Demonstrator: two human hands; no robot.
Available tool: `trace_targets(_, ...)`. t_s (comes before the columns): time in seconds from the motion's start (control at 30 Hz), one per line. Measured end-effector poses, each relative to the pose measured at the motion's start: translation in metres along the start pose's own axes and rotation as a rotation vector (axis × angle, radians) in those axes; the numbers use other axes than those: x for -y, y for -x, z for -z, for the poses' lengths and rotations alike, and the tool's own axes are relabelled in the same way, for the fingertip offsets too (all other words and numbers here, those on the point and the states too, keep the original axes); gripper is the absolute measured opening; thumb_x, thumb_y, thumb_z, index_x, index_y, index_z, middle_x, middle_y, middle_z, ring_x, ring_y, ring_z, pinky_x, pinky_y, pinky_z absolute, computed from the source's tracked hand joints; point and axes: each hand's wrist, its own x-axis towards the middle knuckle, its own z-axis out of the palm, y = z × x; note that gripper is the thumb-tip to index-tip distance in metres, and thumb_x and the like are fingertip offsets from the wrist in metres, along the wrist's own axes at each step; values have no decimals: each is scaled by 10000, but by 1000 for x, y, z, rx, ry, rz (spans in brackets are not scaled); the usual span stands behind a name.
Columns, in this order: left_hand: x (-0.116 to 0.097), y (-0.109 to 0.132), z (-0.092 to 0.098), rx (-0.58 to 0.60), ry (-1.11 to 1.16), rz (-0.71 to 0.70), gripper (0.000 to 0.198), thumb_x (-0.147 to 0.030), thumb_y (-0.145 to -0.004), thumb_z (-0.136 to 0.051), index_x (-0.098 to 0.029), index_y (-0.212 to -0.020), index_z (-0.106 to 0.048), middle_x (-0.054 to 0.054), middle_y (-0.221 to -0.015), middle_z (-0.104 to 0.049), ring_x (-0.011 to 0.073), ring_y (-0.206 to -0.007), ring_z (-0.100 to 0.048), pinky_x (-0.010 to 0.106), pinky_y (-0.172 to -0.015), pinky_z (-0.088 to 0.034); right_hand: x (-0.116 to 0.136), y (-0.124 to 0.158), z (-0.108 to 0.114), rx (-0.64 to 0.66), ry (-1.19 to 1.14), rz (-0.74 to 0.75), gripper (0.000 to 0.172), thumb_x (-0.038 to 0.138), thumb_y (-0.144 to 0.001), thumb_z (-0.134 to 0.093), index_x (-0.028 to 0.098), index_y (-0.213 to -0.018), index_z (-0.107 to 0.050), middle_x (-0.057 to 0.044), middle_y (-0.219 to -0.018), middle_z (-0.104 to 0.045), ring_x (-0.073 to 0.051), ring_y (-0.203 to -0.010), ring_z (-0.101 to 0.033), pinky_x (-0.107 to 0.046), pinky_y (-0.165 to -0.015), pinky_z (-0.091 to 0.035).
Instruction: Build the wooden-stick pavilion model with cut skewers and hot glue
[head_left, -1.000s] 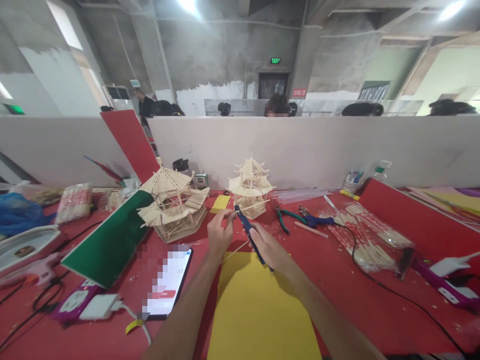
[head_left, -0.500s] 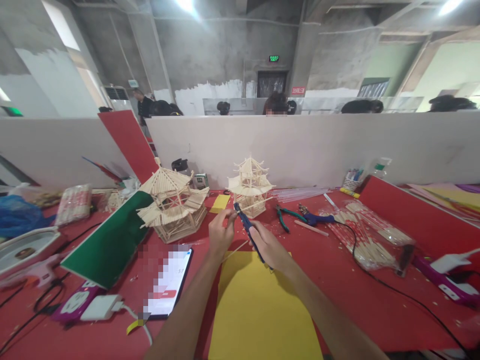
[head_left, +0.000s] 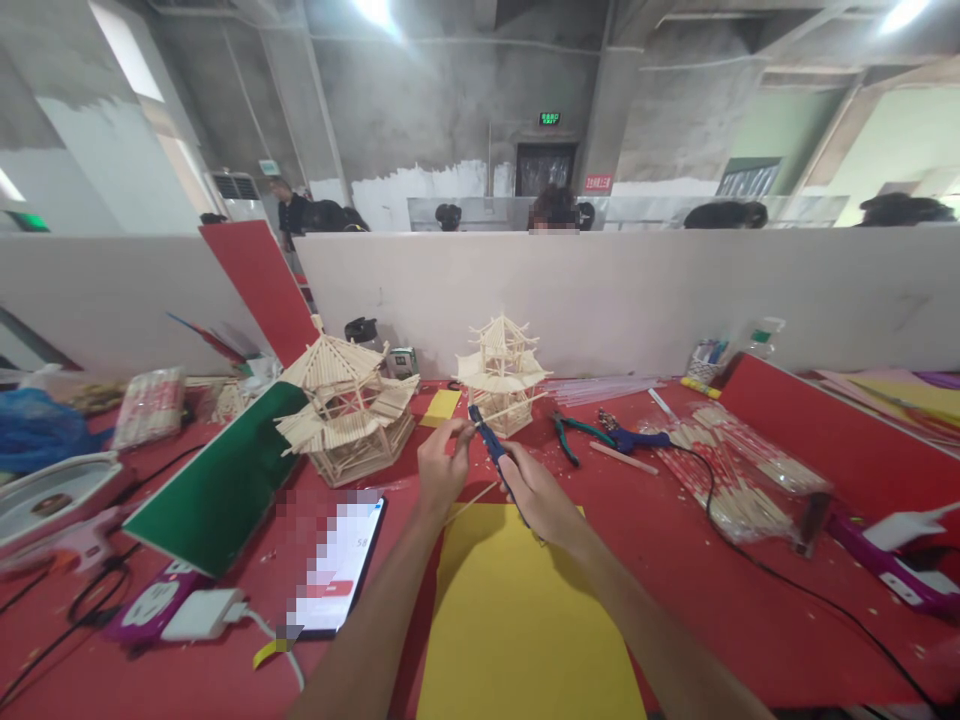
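Note:
My left hand [head_left: 441, 467] pinches a thin wooden stick [head_left: 501, 411] that runs up to the right toward the small stick pagoda [head_left: 501, 374]. My right hand [head_left: 534, 490] is closed on blue-handled cutters [head_left: 486, 440], whose jaws meet the stick just past my left fingertips. A second thin stick lies slanted under my hands at the top edge of the yellow sheet [head_left: 517, 620]. Both hands hover over the red table, in front of the small pagoda.
A larger stick pavilion [head_left: 346, 402] stands left of the hands, beside a green board [head_left: 217, 485]. A phone [head_left: 336, 565], a charger and cables lie at the front left. Green pliers [head_left: 571, 434], a blue tool, stick packets [head_left: 739, 478] and a glue gun [head_left: 896, 565] lie to the right.
The hands barely moved; the stick in my left fingers now shows reaching toward the small pagoda, with the cutter jaws on it.

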Motion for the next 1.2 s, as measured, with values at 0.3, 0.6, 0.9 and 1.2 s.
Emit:
trace_targets(0.3,-2,1,1,20,-6,-4,163,-331,-907,-558,-209,-837,-640,31,-844,-700,163,-812,-653,258,-779,-489,-3,-1,0,-7,37,38,383,474,-984,-330,223,-1180,-544,-48,-943,-635,-191,-835,-612,-285,-680,-468)
trace_targets(0.6,-3,0,1,22,-13,-18,156,-319,-908,-553,-209,-848,-646,31,-841,-705,162,-801,-656,257,-770,-491,-8,-4,-9,-62,41,6,387,504,-973,-348,227,-1160,-543,-42,-917,-640,-197,-820,-614,-283,-669,-466)
trace_targets(0.9,-6,1,-1,33,-24,-17,177,-342,-915,-540,-215,-856,-647,30,-843,-695,165,-802,-642,260,-778,-480,-13,-6,-9,-39,120,8,424,535,-981,-292,210,-972,-564,-37,-826,-633,-190,-748,-606,-263,-608,-432)
trace_targets(1.2,3,-6,1,61,-43,13,135,-304,-900,-544,-200,-873,-625,39,-859,-652,164,-785,-596,273,-729,-469,-18,-14,12,-69,241,74,402,493,-1002,-264,219,-854,-517,-16,-713,-610,-183,-673,-588,-263,-611,-379)
